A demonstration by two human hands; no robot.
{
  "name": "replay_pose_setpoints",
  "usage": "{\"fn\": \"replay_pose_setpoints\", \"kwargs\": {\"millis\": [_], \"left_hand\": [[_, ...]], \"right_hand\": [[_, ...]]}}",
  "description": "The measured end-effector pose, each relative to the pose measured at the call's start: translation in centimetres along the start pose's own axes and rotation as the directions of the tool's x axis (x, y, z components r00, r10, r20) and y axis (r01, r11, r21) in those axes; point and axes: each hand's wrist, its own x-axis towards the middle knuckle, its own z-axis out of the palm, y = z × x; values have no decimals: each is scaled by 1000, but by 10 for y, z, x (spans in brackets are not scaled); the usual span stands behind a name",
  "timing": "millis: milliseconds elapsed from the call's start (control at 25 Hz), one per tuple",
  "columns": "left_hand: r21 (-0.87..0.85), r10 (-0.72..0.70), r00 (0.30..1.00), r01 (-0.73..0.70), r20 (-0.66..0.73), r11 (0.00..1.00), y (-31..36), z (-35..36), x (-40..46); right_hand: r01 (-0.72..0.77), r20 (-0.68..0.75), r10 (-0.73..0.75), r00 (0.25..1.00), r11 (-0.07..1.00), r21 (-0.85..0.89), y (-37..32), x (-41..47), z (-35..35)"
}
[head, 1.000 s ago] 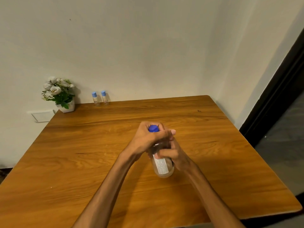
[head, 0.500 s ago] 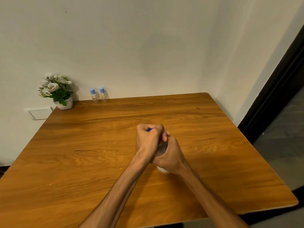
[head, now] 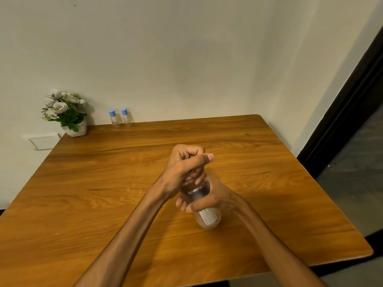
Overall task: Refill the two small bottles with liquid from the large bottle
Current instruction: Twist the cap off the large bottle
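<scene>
The large clear bottle (head: 207,216), with a white label, stands near the middle of the wooden table (head: 103,193). My right hand (head: 215,195) grips its body from the right side. My left hand (head: 186,164) is curled over the top of the bottle, and its fingers hide the blue cap. Two small clear bottles with light blue caps stand side by side at the table's far edge against the wall, one on the left (head: 114,119) and one on the right (head: 126,117). Both are far from my hands.
A small white pot of white flowers (head: 68,112) sits at the table's far left corner. A white wall plate (head: 42,140) is mounted left of it. A dark door frame (head: 348,104) runs along the right, past the table's right edge.
My left hand has turned on the bottle's top, and the cap is now fully covered. My right hand has shifted on the body, so the label and lower bottle show again.
</scene>
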Motion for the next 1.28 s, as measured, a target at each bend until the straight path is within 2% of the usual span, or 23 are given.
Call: {"fn": "replay_pose_setpoints", "kwargs": {"millis": [40,120,240,320,440,520,680,840,960,1000,1040,1080,1120,1160,1200,1240,1280], "left_hand": [[-23,-19,1000,18,-9,1000,2,1,0],[-74,-36,989,26,-145,997,1,6,-5],[-177,-44,918,-28,-393,984,-4,16,-13],[-240,-81,875,-41,-478,970,-3,14,-15],[-283,-146,830,-15,-539,959,-4,9,-17],[-311,-189,776,-9,-602,951,-4,8,-17],[-379,-254,706,-22,-661,925,-2,7,-17],[-406,-273,664,-51,-696,912,-5,4,-20],[-438,-294,645,-70,-705,896,-6,0,-18],[-436,-282,667,-72,-690,897,-8,-2,-18],[-382,-218,713,-74,-666,921,-10,-6,-19],[-242,-89,773,-85,-628,967,-14,-10,-22],[1,90,829,-107,-553,994,-19,-16,-26],[298,267,871,-148,-412,943,-23,-22,-33],[554,387,896,-214,-216,804,-26,-28,-39],[725,431,902,-284,-20,628,-27,-33,-45],[819,429,893,-343,133,460,-24,-37,-48]], "right_hand": [[-33,36,31,999,999,41,-3,-3,1],[-27,-14,27,1000,1000,7,-2,-2,6],[25,-89,-36,995,991,-131,5,-2,16],[63,-118,-89,989,976,-206,11,0,20],[100,-154,-145,977,959,-266,19,2,25],[122,-220,-200,955,939,-322,24,2,31],[133,-379,-317,870,889,-438,25,0,46],[156,-446,-380,811,874,-461,31,0,55],[148,-420,-370,829,868,-473,30,3,53],[129,-408,-335,849,881,-454,29,5,52],[121,-394,-285,874,912,-392,27,6,50],[124,-357,-220,908,954,-272,26,7,49],[141,-296,-166,941,984,-106,27,7,48],[146,-218,-130,967,987,61,28,7,46],[128,-132,-105,986,975,182,30,7,44],[97,-40,-90,995,964,247,32,6,40],[74,62,-94,994,958,279,31,3,36]]}}
